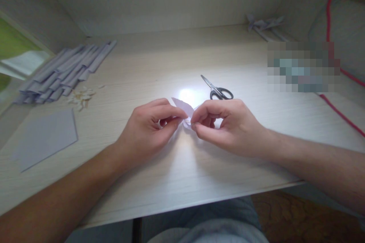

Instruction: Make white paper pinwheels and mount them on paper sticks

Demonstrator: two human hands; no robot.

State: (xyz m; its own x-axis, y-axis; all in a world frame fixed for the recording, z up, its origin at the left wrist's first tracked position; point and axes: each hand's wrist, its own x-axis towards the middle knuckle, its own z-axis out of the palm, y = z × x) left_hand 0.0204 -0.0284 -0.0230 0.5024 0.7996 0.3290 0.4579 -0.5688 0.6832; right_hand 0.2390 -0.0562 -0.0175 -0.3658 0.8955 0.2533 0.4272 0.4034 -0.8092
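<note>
Between my two hands is a small lilac paper piece [184, 107] with a pointed petal-like end sticking up. My left hand [155, 125] pinches it from the left with thumb and forefinger. From the right, my right hand [225, 125] pinches its other side, the fingertips of both hands nearly touching. The paper's lower part is mostly hidden by my fingers. Just beyond my right hand lies a pair of scissors [218, 90] with black handles, its silver blades pointing away to the left.
Rolled lilac paper tubes [65, 72] are heaped at the left. Beside them lie small pale scraps [81, 97] and a stack of lilac paper sheets [48, 136]. Folded paper pieces on sticks [265, 24] rest at the back right. A red cord [340, 115] runs along the right side.
</note>
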